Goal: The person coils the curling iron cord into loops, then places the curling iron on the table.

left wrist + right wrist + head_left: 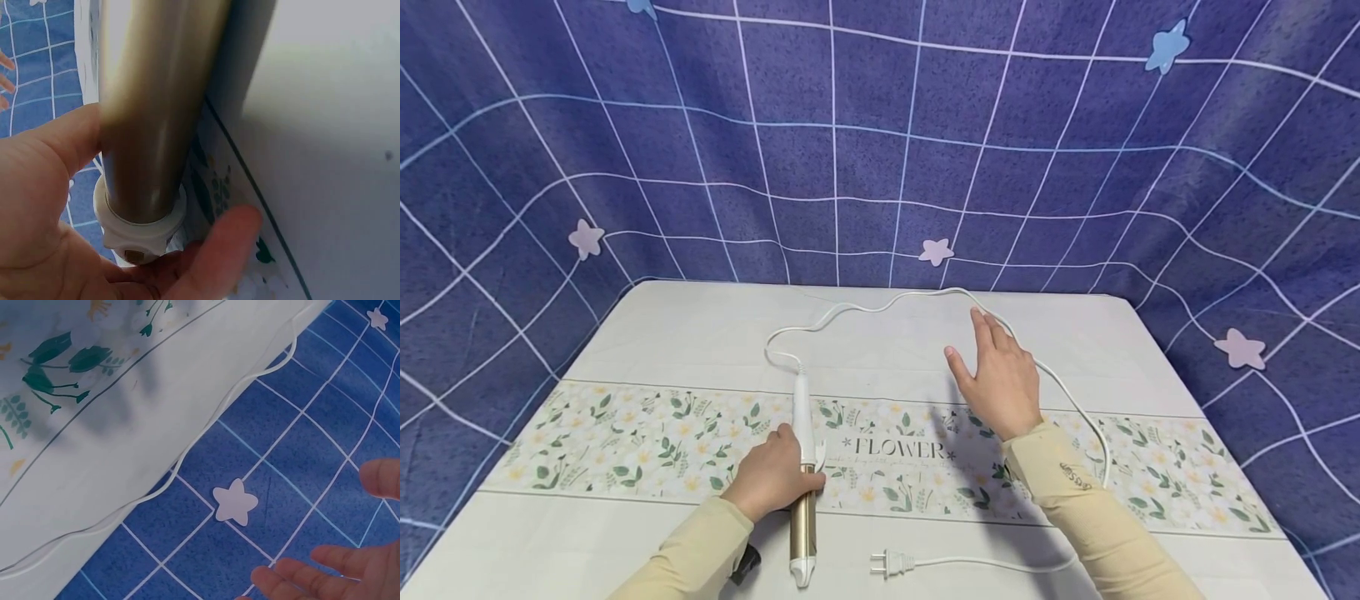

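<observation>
Far to the left of the "FLOWER" lettering [898,449], a pale star [586,239] shows on the blue gridded cloth [872,158] behind the surface [700,333]. Left of the lettering and nearer the person, a small black object [746,564] lies partly hidden by the left sleeve [688,546]. Just left of the lettering, the left hand [771,477] has its fingers wrapped around a curling iron [802,417], grasping it where the gold barrel [802,525] meets the white handle. The iron points its white tip toward the person, its handle away. From the handle's end a white cord [861,309] winds past the far side of the lettering. On the near side of the lettering, the two-pin plug [897,563] lies with its prongs facing left. Right of the lettering, the right hand [1003,387] is released, its fingers extended near the cord; I cannot tell whether they touch it. The cord curves down beyond that hand, passes under the right sleeve [1075,492] and reaches the plug.
</observation>
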Demonstrator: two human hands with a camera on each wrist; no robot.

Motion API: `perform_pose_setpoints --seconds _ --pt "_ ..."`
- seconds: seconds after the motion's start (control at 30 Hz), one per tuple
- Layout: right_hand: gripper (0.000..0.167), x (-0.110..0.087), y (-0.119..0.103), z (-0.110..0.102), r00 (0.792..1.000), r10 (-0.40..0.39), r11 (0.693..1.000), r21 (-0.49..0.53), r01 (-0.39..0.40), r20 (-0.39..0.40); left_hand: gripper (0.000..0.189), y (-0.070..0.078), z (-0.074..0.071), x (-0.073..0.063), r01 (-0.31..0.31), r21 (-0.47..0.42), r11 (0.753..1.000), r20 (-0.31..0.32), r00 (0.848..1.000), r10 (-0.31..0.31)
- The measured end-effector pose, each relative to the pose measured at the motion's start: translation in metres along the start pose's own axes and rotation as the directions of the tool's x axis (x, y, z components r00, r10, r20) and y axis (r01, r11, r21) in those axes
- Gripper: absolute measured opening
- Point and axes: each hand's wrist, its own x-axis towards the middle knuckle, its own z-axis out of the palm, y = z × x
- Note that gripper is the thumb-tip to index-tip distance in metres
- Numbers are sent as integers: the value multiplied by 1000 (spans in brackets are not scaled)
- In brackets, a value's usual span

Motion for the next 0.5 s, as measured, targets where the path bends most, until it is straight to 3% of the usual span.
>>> perform_pose_setpoints --seconds 0.37,0.5 --pt "73 -2 5 0 1000 -3 1000 -2 3 -5 67 -2 -3 3 45 -57 997 28 999 -44" --pt "72 -2 6 1 1000 -6 1000 1 6 -11 66 -3 -7 3 28 -61 998 16 1000 -27"
